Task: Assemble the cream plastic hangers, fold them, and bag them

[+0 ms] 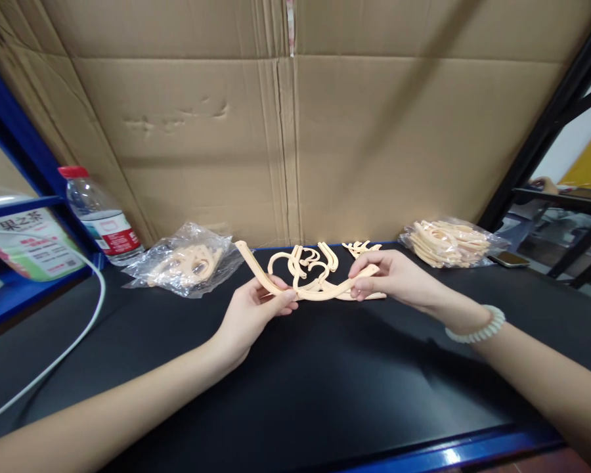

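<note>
Head view: your left hand [256, 309] pinches the left strip [256, 268] between thumb and fingers, close to its lower end. Your right hand [389, 279] pinches the right strip [325, 292] near its outer end, thumb against fingers. Both strips are in front of you, near the middle of the black table [295, 381], and appear to be raised off its surface. Their ends meet at your left fingertips; whether they are locked together or only touching, you cannot tell from this angle.

Caution: uneven force from the two hands could pull the meeting ends apart or twist them out of line. Bending the strips at that narrow point could crack them, since they look slender there. A loose left pinch could let an end slip. The loose pieces [331, 258] lie just behind your hands, so a forward sweep of the fingers could scatter them.

Orientation: the left strip's long axis runs obliquely, its free end pointing up and to the left, away from you. The right strip's axis runs mainly left to right, bowed toward you, its outer end pointing right and slightly upward. Together they form a wide, open curve, hollow side facing away from you.
</note>
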The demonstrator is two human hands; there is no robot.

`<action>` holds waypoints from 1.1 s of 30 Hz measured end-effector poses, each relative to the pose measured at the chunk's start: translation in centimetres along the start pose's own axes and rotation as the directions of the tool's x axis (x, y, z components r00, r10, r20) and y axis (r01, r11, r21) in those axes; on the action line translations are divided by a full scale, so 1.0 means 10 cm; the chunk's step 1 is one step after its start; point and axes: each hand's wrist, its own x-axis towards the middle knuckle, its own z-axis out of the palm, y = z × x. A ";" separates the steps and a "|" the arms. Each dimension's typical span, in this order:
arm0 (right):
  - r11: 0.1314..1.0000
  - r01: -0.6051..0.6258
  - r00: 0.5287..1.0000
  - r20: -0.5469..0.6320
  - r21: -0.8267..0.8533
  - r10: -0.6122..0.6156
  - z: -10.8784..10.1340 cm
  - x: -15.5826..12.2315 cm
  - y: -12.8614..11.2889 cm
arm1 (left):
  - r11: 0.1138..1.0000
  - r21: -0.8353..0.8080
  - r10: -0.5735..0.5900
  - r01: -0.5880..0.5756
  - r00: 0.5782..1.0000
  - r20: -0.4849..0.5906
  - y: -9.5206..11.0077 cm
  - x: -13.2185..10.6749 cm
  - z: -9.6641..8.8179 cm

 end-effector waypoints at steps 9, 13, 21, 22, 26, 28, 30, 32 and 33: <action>0.804 0.136 0.972 0.233 -0.578 0.004 -0.40 0.04 -0.01 | 0.997 -0.001 -0.077 0.078 0.988 0.134 0.16 0.21 -0.27; 0.657 0.208 0.958 0.288 -0.724 0.014 -0.46 0.07 0.02 | 0.957 0.288 -0.076 -0.030 0.934 0.348 0.25 0.33 -0.44; 0.561 0.294 0.946 0.321 -0.774 -0.053 -0.49 0.09 0.09 | 0.427 0.648 0.182 -0.630 0.762 0.621 0.22 0.38 -0.54; 0.555 0.286 0.949 0.312 -0.781 -0.050 -0.50 0.09 0.11 | 0.382 0.642 0.180 -0.664 0.735 0.654 0.21 0.38 -0.54; 0.546 0.267 0.957 0.286 -0.794 -0.052 -0.49 0.09 0.15 | 0.274 0.603 0.183 -0.749 0.656 0.732 0.18 0.37 -0.52; 0.557 0.275 0.952 0.303 -0.784 -0.044 -0.46 0.10 0.15 | 0.252 0.602 0.198 -0.758 0.649 0.735 0.17 0.36 -0.52; 0.569 0.275 0.949 0.312 -0.775 -0.034 -0.44 0.11 0.14 | 0.239 0.608 0.198 -0.757 0.651 0.733 0.16 0.35 -0.51; 0.571 0.271 0.951 0.308 -0.775 -0.034 -0.44 0.12 0.14 | 0.232 0.620 0.188 -0.750 0.660 0.727 0.15 0.34 -0.50; 0.567 0.272 0.951 0.306 -0.778 -0.038 -0.44 0.12 0.14 | 0.234 0.628 0.184 -0.742 0.668 0.721 0.14 0.34 -0.49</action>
